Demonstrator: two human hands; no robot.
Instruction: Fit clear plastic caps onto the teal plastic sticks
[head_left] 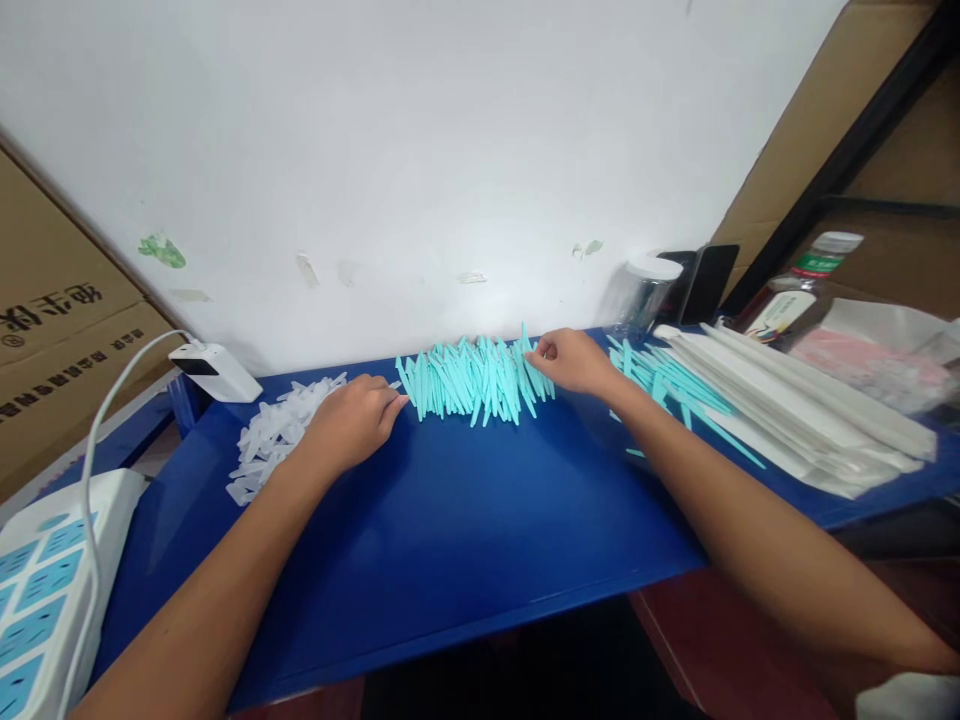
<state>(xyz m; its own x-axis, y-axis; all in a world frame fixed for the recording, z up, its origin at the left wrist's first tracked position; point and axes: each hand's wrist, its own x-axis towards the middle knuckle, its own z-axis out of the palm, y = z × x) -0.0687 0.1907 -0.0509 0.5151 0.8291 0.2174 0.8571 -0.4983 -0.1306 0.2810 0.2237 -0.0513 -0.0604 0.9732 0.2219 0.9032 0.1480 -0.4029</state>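
A row of slim, pointed teal plastic sticks [465, 380] lies on the blue table, against the wall. My right hand [574, 362] is at the right end of this row, thumb and fingers pinched on one teal stick whose tip rises above the others. At the row's left end, my left hand [358, 420] is closed in a pinch, and a small whitish tip shows past its fingers, seemingly one of the translucent pieces. Behind and left of that hand is a heap of small translucent white plastic pieces [262, 440], partly covered by the hand and forearm.
More teal sticks [667, 375] lie right of my right forearm, beside stacked white paper sleeves [787, 420]. A lidded clear jar [645, 295] and a brown bottle [795, 290] stand behind. At left are a white charger [217, 372] with a cable and a power strip [112, 500].
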